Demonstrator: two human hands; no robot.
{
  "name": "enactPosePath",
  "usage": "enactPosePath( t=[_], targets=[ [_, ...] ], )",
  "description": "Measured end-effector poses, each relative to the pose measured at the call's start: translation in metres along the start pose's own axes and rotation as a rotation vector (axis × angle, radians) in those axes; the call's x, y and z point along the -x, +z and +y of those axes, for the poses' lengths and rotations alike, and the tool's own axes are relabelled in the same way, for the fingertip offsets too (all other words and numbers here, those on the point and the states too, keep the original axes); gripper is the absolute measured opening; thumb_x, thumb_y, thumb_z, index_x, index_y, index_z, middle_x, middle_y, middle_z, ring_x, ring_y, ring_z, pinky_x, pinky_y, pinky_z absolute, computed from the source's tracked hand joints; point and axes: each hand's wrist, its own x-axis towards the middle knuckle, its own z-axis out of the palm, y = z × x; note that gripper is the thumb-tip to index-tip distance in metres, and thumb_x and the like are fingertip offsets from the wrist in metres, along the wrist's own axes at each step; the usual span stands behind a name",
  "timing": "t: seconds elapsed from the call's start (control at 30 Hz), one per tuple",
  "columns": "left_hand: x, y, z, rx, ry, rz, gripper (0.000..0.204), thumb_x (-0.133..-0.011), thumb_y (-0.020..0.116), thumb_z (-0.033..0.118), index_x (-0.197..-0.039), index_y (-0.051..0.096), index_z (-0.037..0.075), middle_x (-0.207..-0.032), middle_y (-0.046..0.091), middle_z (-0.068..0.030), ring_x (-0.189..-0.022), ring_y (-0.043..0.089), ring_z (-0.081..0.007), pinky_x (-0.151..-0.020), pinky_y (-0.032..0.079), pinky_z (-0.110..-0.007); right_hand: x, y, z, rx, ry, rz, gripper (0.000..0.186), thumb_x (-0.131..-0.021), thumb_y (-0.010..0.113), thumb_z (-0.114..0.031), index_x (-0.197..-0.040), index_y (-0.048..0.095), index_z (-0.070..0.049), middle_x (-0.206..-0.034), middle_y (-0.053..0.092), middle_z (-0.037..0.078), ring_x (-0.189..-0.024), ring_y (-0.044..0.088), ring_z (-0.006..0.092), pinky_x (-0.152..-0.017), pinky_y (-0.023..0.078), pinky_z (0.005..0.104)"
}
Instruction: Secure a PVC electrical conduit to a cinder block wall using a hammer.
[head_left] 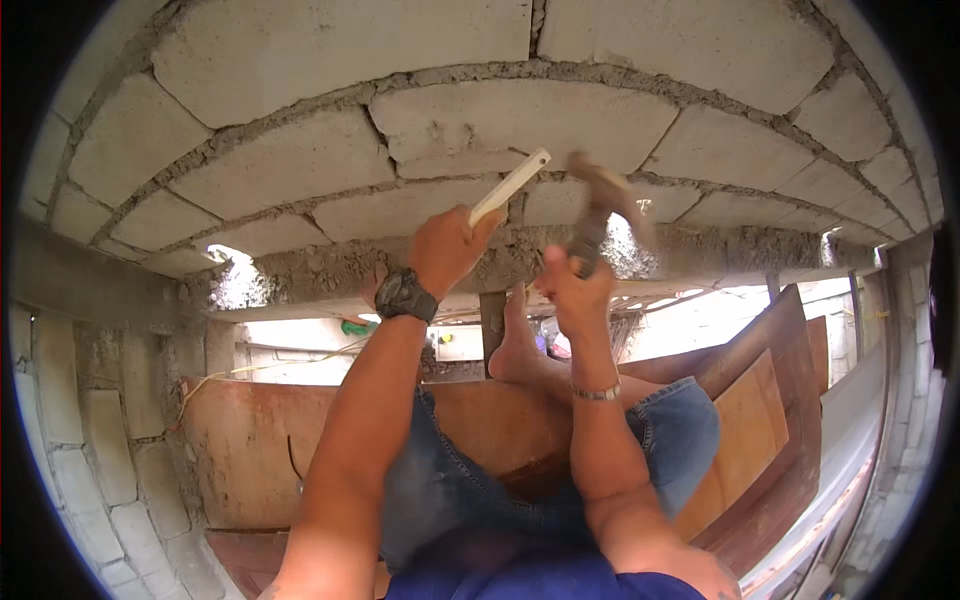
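While the left hand (pixel 452 252) grasps the pale strip (pixel 510 187) by its near end, the right hand (pixel 580 292) is clenched round the handle of the hammer (pixel 607 200). The strip slants up and rightward in front of the block wall (pixel 750 140), its holed end free and pointing away from the fingers; that hold probably keeps the knuckles clear of the hammer. Whether the strip touches the wall cannot be told. The hammer stands just right of it, its head uppermost and blurred, held with only a short butt showing below the fist, which likely gives it reach. A bare foot (pixel 513 345) rests up near the rough ledge (pixel 335 262), the knee bent outward, perhaps to steady the body and leave both forearms room above the boards (pixel 262 435).
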Motion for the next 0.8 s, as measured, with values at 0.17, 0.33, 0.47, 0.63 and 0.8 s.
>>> enactPosePath(
  t=[0.17,0.33,0.47,0.63,0.8],
  targets=[
    [-0.014,-0.01,0.015,0.082,-0.08,-0.13,0.064,-0.087,0.053,0.059,-0.078,0.06,-0.003,-0.057,0.057,-0.0183,-0.054,0.058,-0.033,-0.052,0.045,-0.042,-0.013,0.015,0.033,-0.105,-0.576,0.384,0.02,-0.089,0.063,-0.021,-0.085,0.056,-0.003,-0.077,0.062,0.013,-0.073,0.061,0.0166,-0.066,0.05,0.0328],
    [-0.016,-0.016,0.005,0.094,-0.141,-0.113,0.063,-0.086,0.051,0.061,-0.077,0.062,0.0,-0.064,0.061,-0.0193,-0.064,0.062,-0.0386,-0.057,0.047,-0.046,-0.035,0.007,0.033,0.392,0.128,0.002,0.019,-0.088,0.064,-0.017,-0.089,0.056,0.0,-0.071,0.061,0.009,-0.065,0.06,0.0158,-0.059,0.047,0.0287],
    [-0.012,-0.02,0.018,0.089,-0.174,-0.179,0.063,-0.087,0.051,0.061,-0.075,0.062,0.0,-0.063,0.061,-0.0183,-0.063,0.061,-0.0378,-0.057,0.047,-0.046,-0.009,0.015,0.012,-0.423,-0.34,0.099,0.022,-0.09,0.064,-0.019,-0.078,0.053,-0.003,-0.063,0.056,0.004,-0.05,0.051,0.0107,-0.047,0.045,0.026],
    [-0.007,-0.013,0.013,0.106,-0.139,-0.15,0.064,-0.086,0.051,0.063,-0.075,0.063,0.001,-0.059,0.06,-0.0167,-0.06,0.061,-0.0366,-0.057,0.047,-0.045,-0.048,-0.003,0.067,0.359,-0.026,0.135,0.033,-0.082,0.068,-0.03,-0.079,0.06,0.002,-0.064,0.058,0.013,-0.056,0.055,0.0191,-0.054,0.044,0.0322],
    [-0.014,-0.008,0.009,0.291,-0.184,-0.259,0.065,-0.084,0.052,0.064,-0.076,0.064,0.0,-0.056,0.058,-0.0155,-0.057,0.06,-0.0359,-0.056,0.046,-0.045,0.019,-0.017,0.048,0.365,0.06,0.075,0.028,-0.081,0.068,-0.026,-0.069,0.056,-0.004,-0.058,0.054,0.001,-0.049,0.048,0.0089,-0.045,0.039,0.028]
  ],
)
